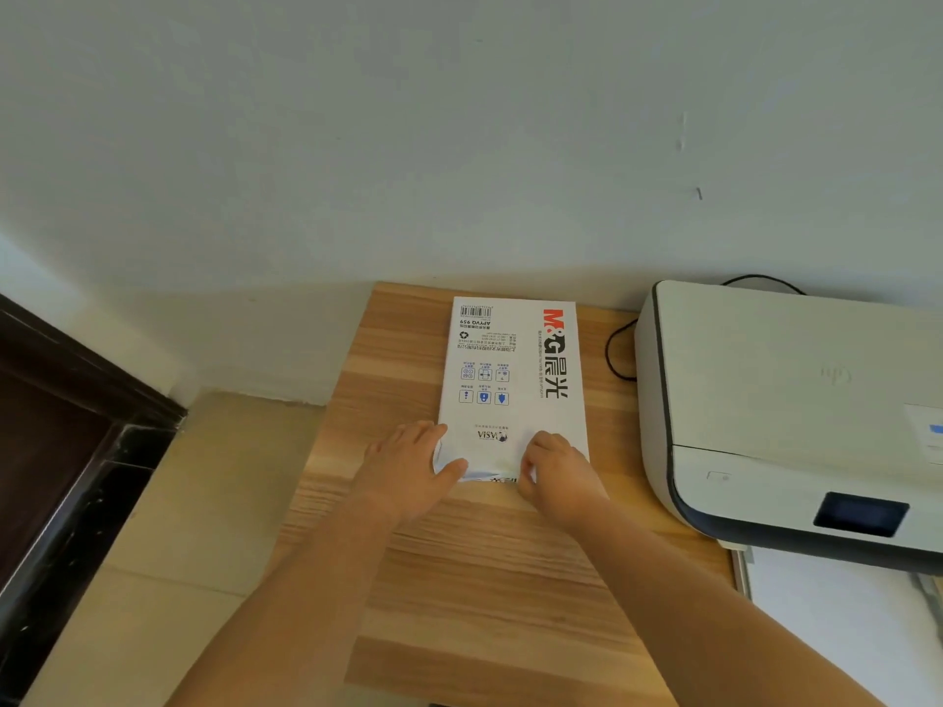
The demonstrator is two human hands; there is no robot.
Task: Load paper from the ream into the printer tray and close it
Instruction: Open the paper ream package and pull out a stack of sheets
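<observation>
The left hand (408, 464) grips the near left corner of the ream (510, 385), fingers curled over the wrapper's edge and thumb laid across the crumpled end flap. The right hand (553, 469) is closed on the near right corner, its fingertips pressed together and pinching the wrapper paper there. Between the two grips the wrapper's near end looks puckered and partly lifted, so the step in hand seems to be opening the pack; no loose sheets show yet.

The ream lies flat on the desk (459, 579), printed face up, its long side running from 6 o'clock away to 12 o'clock toward the wall (459, 119). At 3 o'clock from it stands the printer (786, 400), near but not touching, with a dark cable (620, 349) looped on the desk between them. Below the printer's front, at about 4 o'clock from the hands, a pale flat surface juts out; it may be the tray (826, 620) pulled open, though I cannot tell for sure.

The next move likely calls for tearing or unfolding the flap wide enough to draw out a stack, one hand steadying the pack, then carrying the sheets squarely toward 4 o'clock.
</observation>
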